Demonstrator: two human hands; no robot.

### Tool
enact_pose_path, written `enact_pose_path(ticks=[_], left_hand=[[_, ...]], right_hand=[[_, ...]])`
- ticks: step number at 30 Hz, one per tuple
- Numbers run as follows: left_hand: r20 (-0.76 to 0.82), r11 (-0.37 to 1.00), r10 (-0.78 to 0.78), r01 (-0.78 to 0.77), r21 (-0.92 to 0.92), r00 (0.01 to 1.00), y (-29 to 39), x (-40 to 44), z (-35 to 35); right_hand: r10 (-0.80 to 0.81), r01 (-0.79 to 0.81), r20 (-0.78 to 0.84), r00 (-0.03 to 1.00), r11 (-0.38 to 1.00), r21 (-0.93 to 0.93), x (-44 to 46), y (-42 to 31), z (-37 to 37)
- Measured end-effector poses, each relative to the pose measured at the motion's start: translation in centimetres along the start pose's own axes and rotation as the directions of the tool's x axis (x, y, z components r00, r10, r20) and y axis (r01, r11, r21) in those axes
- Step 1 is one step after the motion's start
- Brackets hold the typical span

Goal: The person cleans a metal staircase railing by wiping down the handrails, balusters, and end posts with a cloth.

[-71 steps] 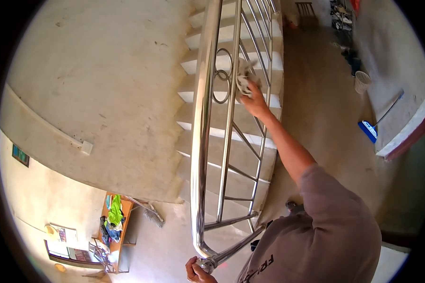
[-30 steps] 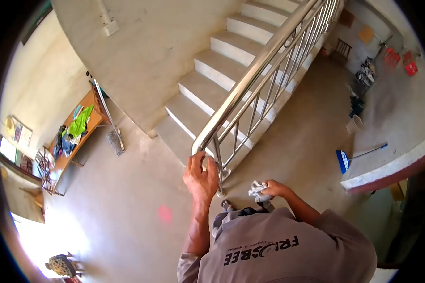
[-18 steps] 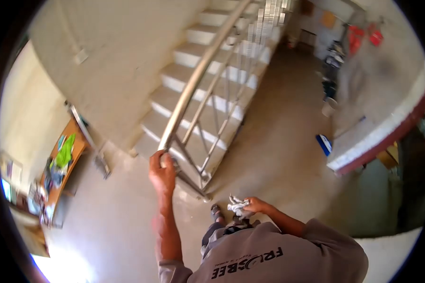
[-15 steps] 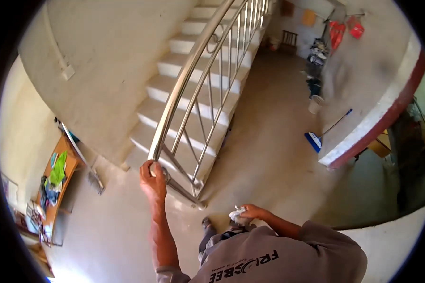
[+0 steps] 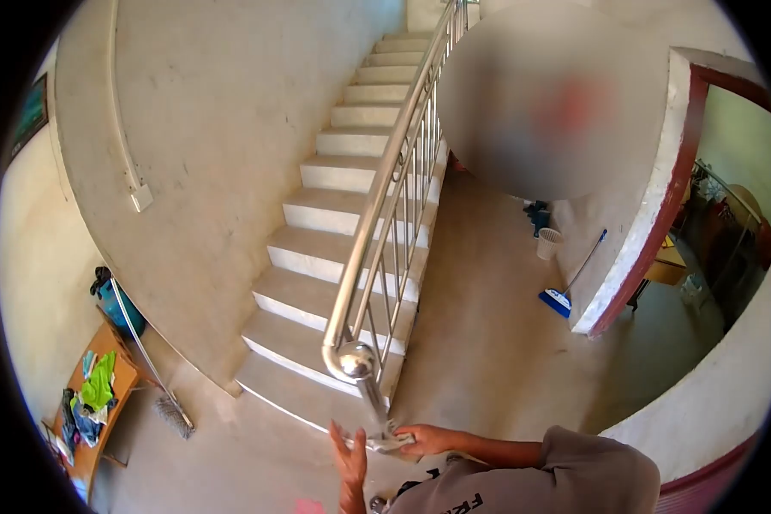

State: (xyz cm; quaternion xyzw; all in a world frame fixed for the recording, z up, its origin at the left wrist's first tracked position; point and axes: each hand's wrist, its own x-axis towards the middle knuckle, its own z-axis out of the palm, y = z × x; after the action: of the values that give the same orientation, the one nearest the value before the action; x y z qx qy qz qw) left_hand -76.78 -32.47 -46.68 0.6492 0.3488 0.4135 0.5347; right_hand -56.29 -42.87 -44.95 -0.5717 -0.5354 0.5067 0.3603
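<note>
A white cloth [image 5: 391, 444] is pinched in my right hand [image 5: 427, 439], close to the lower part of the metal newel post [image 5: 371, 401]. Whether the cloth touches the post I cannot tell. To the left of the cloth, my left hand [image 5: 349, 456] is raised with fingers and thumb apart, holding nothing. Above both hands, the shiny handrail [image 5: 361, 248] curves down to a round metal ball [image 5: 355, 360] on top of the post.
Pale stairs [image 5: 317, 257] climb behind the railing. On the left, a wooden table [image 5: 103, 428] bears clothes, with a mop [image 5: 173, 415] beside it. A blue broom [image 5: 557, 301] and a white basket [image 5: 549, 243] stand along the right wall. A blurred patch hides the far hallway.
My left hand has let go of the handrail's end and come down beside the cloth. My right hand has brought the cloth forward to the post. The view has tilted up.
</note>
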Motion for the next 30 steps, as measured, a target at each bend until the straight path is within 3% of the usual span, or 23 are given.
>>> enact_pose_path(ticks=[1, 2, 3, 6, 7, 9, 10, 12, 13, 14, 17, 19, 20, 21, 22, 23, 24, 25, 26, 27, 28, 29, 30], left_hand=[[0.073, 0.994, -0.007, 0.015, -0.110, 0.997, -1.5, -1.1, -1.2], [0.196, 0.835, -0.251, 0.314, -0.452, 0.948, -2.9, -2.4, -2.1], [0.393, 0.482, -0.412, 0.563, -0.671, 0.822, -0.5, -3.6, -2.6], [0.441, 0.212, -0.497, 0.597, -0.774, 0.748, -2.1, -5.3, -4.9], [0.457, 0.193, -0.539, 0.631, -0.751, 0.708, -0.4, -4.9, -5.7], [0.378, 0.300, -0.518, 0.577, -0.760, 0.768, -3.3, -4.4, -7.1], [0.391, 0.294, -0.519, 0.588, -0.753, 0.760, -2.7, -4.0, -8.4], [0.205, 0.625, -0.461, 0.481, -0.615, 0.863, -0.2, -2.8, -9.3], [0.169, 0.658, -0.459, 0.461, -0.595, 0.872, 0.2, -1.7, -9.7], [0.185, 0.409, -0.592, 0.490, -0.770, 0.785, 1.1, -0.1, -9.4], [0.072, 0.537, -0.586, 0.454, -0.711, 0.807, 0.3, 3.6, -7.7], [-0.055, 0.732, -0.413, 0.296, -0.614, 0.909, 1.9, 6.8, -5.5], [-0.081, 0.785, -0.314, 0.211, -0.583, 0.946, 1.3, 8.3, -4.3], [-0.074, 0.822, -0.194, 0.121, -0.557, 0.978, -0.2, 10.6, -2.6], [-0.126, 0.900, -0.069, 0.007, -0.435, 0.990, -5.1, 13.2, -1.1], [-0.151, 0.941, 0.075, -0.120, -0.318, 0.986, -9.5, 16.2, 0.9], [-0.098, 0.969, -0.048, 0.022, -0.246, 0.994, -6.1, 17.9, 0.9], [-0.133, 0.976, -0.113, 0.085, -0.199, 0.985, -3.6, 19.2, 1.6], [-0.122, 0.957, -0.185, 0.151, -0.248, 0.975, -5.8, 21.4, 2.6], [-0.163, 0.982, -0.169, 0.180, 0.053, 0.972, -8.6, 23.8, 2.8], [-0.115, 0.992, -0.110, 0.117, 0.051, 0.987, -6.6, 24.5, 2.5], [-0.017, 0.988, 0.136, -0.134, 0.077, 0.991, -11.0, 27.7, 1.9], [0.118, 0.903, -0.157, 0.191, -0.385, 0.981, -6.5, 28.4, 1.5]], right_hand=[[-0.227, 0.218, -0.021, 0.974, 0.955, -0.199, 1.1, -0.3, 2.4], [-0.228, 0.240, 0.082, 0.970, 0.952, -0.191, 2.4, -0.7, 4.4], [-0.224, 0.256, 0.185, 0.957, 0.951, -0.174, 3.2, -2.0, 6.5], [-0.016, 0.156, 0.351, 0.936, 0.914, -0.374, 3.8, -5.4, 10.3], [0.047, 0.143, 0.408, 0.912, 0.895, -0.423, 3.3, -11.7, 9.5], [-0.339, 0.439, 0.292, 0.894, 0.795, -0.419, 3.4, -12.1, 8.6], [-0.142, 0.213, 0.240, 0.960, 0.928, -0.305, 2.9, -16.9, 6.8], [-0.336, 0.188, -0.299, 0.893, 0.882, -0.431, 2.9, -18.3, 3.6], [-0.471, 0.231, -0.431, 0.770, 0.835, -0.500, 3.7, -19.6, 1.1], [-0.576, 0.219, -0.511, 0.638, 0.772, -0.596, 5.0, -19.9, -2.0], [-0.660, 0.138, -0.550, 0.512, 0.695, -0.706, 9.5, -20.7, -6.5], [-0.278, -0.014, -0.658, 0.699, 0.916, -0.401, 13.7, -18.6, -7.5], [-0.291, -0.081, -0.545, 0.787, 0.826, -0.558, 14.6, -17.7, -8.2], [-0.352, 0.007, -0.546, 0.761, 0.845, -0.535, 14.8, -17.2, -7.7], [-0.173, 0.018, -0.568, 0.805, 0.963, -0.268, 14.3, -16.8, -7.0], [-0.351, 0.126, -0.567, 0.746, 0.909, -0.397, 13.6, -16.2, -6.9], [-0.342, 0.182, -0.567, 0.749, 0.930, -0.320, 13.6, -15.7, -6.9], [-0.304, 0.047, -0.623, 0.720, 0.918, -0.394, 13.4, -17.2, -6.2], [-0.440, 0.051, -0.588, 0.679, 0.827, -0.560, 14.4, -16.4, -6.7], [-0.480, 0.103, -0.562, 0.674, 0.814, -0.572, 14.3, -16.8, -6.4], [-0.509, 0.137, -0.553, 0.659, 0.805, -0.577, 14.6, -16.4, -6.7], [-0.536, 0.175, -0.540, 0.649, 0.796, -0.579, 15.1, -16.2, -7.0], [-0.575, 0.193, -0.524, 0.628, 0.768, -0.611, 15.4, -16.3, -7.2]])
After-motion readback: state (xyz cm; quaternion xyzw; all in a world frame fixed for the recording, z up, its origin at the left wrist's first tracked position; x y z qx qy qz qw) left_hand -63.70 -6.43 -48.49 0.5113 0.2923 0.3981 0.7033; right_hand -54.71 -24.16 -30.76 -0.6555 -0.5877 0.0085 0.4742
